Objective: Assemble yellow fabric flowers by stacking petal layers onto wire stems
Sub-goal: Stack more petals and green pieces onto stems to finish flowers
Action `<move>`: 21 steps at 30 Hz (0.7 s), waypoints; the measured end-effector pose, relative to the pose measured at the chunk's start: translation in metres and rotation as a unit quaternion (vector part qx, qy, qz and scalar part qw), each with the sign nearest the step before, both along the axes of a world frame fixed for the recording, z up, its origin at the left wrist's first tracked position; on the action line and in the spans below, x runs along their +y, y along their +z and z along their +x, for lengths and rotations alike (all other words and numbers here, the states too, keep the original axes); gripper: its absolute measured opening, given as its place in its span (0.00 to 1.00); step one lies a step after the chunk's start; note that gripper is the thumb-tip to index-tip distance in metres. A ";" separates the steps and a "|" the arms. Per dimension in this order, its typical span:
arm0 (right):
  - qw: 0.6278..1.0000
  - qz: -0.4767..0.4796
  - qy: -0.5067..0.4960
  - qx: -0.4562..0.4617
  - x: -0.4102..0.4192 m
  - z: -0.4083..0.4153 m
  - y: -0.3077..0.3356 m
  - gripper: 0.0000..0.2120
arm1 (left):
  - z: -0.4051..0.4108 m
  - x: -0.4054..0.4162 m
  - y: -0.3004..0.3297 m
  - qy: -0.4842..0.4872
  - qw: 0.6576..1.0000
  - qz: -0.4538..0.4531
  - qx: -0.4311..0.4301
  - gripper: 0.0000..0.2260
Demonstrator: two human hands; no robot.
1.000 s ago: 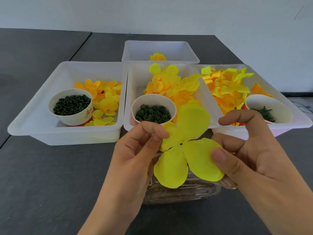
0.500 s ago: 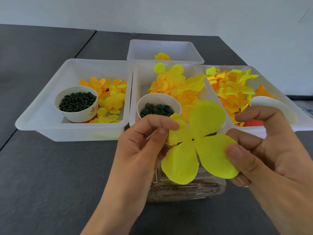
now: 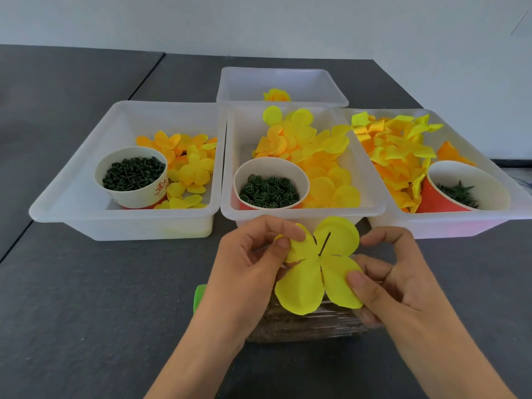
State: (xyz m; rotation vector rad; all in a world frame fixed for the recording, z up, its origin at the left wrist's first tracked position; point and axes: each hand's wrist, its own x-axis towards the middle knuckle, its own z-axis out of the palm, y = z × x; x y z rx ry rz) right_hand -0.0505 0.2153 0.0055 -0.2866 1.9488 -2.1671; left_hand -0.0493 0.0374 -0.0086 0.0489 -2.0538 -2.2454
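Beyond our hands stand three white trays [image 3: 72, 205], each with loose petals and a cup of green parts, placed within easy reach, we think. Just under the hands sits a clear box [image 3: 302, 326]. Our left hand [image 3: 247, 269] pinches the left side of the yellow petal layer [image 3: 319, 269], and our right hand [image 3: 403, 283] pinches its lower right petal, keeping it flat. A dark wire stem [image 3: 325, 244] pokes through its centre hole.

dark table [image 3: 86, 298] | four white trays [image 3: 72, 208] | clear container [image 3: 302, 326]
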 end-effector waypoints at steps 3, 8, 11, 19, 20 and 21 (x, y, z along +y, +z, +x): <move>1.000 -0.001 -0.011 0.009 -0.002 0.000 -0.005 0.16 | -0.001 0.001 -0.002 -0.008 1.000 -0.002 -0.016 0.16; 0.999 0.011 -0.021 0.038 -0.004 0.000 -0.008 0.13 | -0.003 -0.001 -0.005 -0.023 0.999 0.012 -0.020 0.16; 0.997 0.037 -0.021 0.070 -0.003 0.001 -0.015 0.12 | -0.003 0.000 -0.008 -0.027 0.999 0.007 -0.024 0.17; 0.965 0.217 -0.041 0.142 -0.001 0.004 -0.018 0.16 | -0.003 -0.003 -0.007 -0.012 0.997 -0.077 0.002 0.17; 0.960 0.242 -0.031 0.138 0.000 0.003 -0.015 0.18 | -0.003 -0.003 -0.006 -0.014 0.996 -0.088 0.002 0.17; 0.957 0.262 -0.014 0.126 0.001 0.003 -0.010 0.18 | -0.003 -0.004 -0.006 -0.017 0.995 -0.096 0.002 0.17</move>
